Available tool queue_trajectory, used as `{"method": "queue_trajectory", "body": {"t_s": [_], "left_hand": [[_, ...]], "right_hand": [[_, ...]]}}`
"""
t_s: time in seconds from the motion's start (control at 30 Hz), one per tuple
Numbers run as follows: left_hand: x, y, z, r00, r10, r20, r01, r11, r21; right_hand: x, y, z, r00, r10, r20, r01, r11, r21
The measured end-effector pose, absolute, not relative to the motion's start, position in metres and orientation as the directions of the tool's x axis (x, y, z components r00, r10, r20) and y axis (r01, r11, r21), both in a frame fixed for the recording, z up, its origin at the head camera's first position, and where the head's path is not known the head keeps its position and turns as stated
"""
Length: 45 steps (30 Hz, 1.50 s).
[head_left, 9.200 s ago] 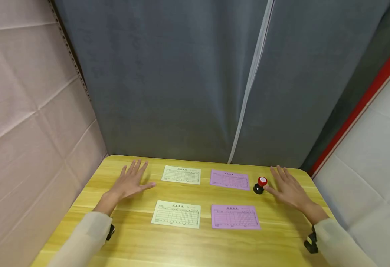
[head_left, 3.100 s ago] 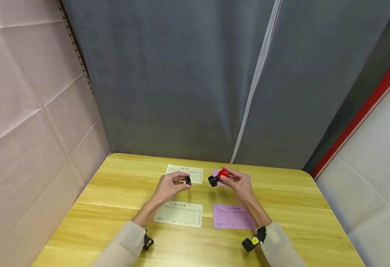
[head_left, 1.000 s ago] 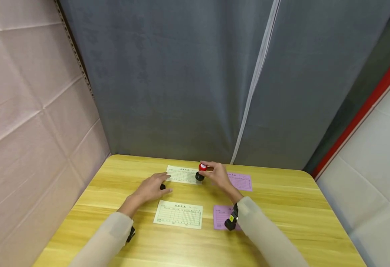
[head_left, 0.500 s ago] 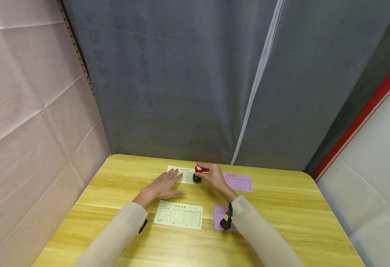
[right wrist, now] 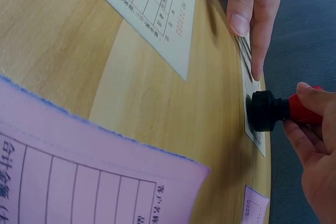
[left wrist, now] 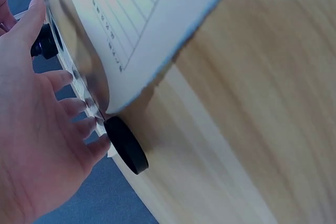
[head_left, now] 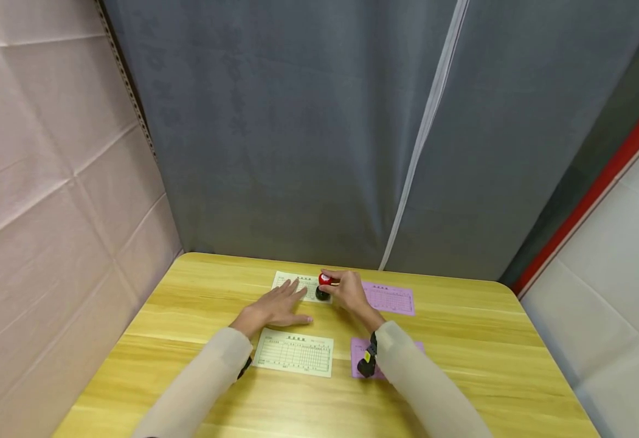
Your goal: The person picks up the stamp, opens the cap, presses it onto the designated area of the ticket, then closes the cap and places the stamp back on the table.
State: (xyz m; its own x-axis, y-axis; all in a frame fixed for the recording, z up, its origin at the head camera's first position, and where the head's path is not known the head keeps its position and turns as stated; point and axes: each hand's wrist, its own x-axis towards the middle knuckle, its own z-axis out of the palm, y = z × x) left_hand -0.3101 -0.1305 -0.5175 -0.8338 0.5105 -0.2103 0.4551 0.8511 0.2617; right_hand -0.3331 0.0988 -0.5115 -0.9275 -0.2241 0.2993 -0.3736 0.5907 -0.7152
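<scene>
In the head view, my right hand (head_left: 350,293) pinches the red knob of a round stamp (head_left: 325,279). Its black base is down at the right part of the far pale green form (head_left: 309,282); the right wrist view shows the stamp (right wrist: 264,110) upright against the paper. Fingers spread, my left hand (head_left: 276,306) lies over the left part of that form. A black round cap (left wrist: 126,145) sits on the table below the left hand in the left wrist view; that hand hides it in the head view.
A second pale green form (head_left: 293,354) lies nearer on the wooden table (head_left: 160,359). To the right are a far purple form (head_left: 391,299) and a near purple form (head_left: 358,348), the latter partly under the right forearm. A grey curtain (head_left: 297,152) hangs behind the table.
The stamp was lifted from the table's right side, its cap taken off and set down by the left hand. The stamp came down on the far green form; the left hand slid onto the paper.
</scene>
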Motion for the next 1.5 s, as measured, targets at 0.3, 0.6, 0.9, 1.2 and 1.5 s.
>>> {"method": "queue_trajectory", "body": {"t_s": [0.3,0.6,0.9,1.2,1.5], "left_hand": [[-0.309,-0.125,-0.517,-0.834,0.499,-0.235,0.454,0.863,0.223],[-0.306,-0.122,-0.517,-0.832,0.495,-0.251,0.455,0.867,0.203],[-0.304,-0.122,-0.512,-0.827,0.492,-0.272,0.457,0.87,0.183],[-0.306,-0.123,-0.511,-0.825,0.485,-0.291,0.458,0.875,0.159],[-0.307,-0.124,-0.514,-0.823,0.493,-0.281,0.468,0.87,0.157]], "right_hand": [[-0.333,0.099,-0.513,-0.93,-0.235,0.283,-0.368,0.596,-0.714],[-0.332,0.099,-0.517,-0.925,-0.244,0.293,-0.381,0.595,-0.708],[-0.332,0.098,-0.519,-0.898,-0.281,0.338,-0.439,0.603,-0.666],[-0.336,0.097,-0.522,-0.881,-0.29,0.375,-0.472,0.606,-0.641],[-0.332,0.097,-0.523,-0.861,-0.293,0.414,-0.503,0.607,-0.616]]}}
